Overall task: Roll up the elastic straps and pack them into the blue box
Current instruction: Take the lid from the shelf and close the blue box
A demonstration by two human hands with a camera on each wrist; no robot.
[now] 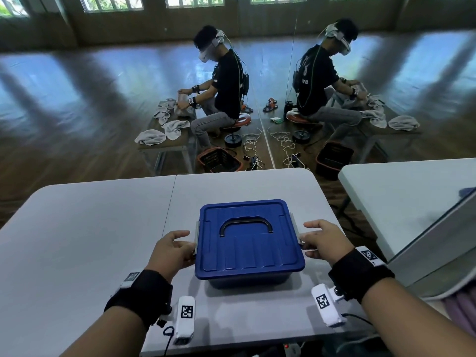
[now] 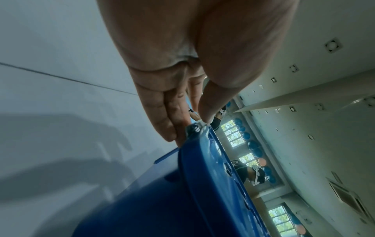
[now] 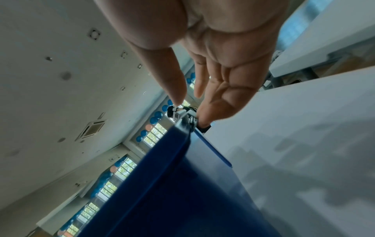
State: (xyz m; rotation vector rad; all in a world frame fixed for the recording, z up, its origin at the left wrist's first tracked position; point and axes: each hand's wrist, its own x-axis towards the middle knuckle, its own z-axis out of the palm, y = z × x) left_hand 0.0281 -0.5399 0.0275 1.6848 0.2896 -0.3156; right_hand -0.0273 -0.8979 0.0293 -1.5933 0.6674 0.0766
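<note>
A blue box point(image 1: 249, 243) with its lid on and a black handle lying flat stands on the white table point(image 1: 90, 240) in front of me. No elastic straps show in any view. My left hand point(image 1: 186, 243) is at the box's left side. In the left wrist view this hand point(image 2: 192, 128) pinches the clear left latch point(image 2: 194, 128) between thumb and fingers. My right hand point(image 1: 306, 238) is at the right side. Its fingers point(image 3: 205, 118) touch the right latch point(image 3: 185, 119), and the thumb hovers just above it.
A second white table point(image 1: 399, 197) stands to the right across a narrow gap. A grey slanted panel point(image 1: 438, 240) lies close by my right wrist. Beyond the table's far edge a person sits at a bench with towels, beside a mirror.
</note>
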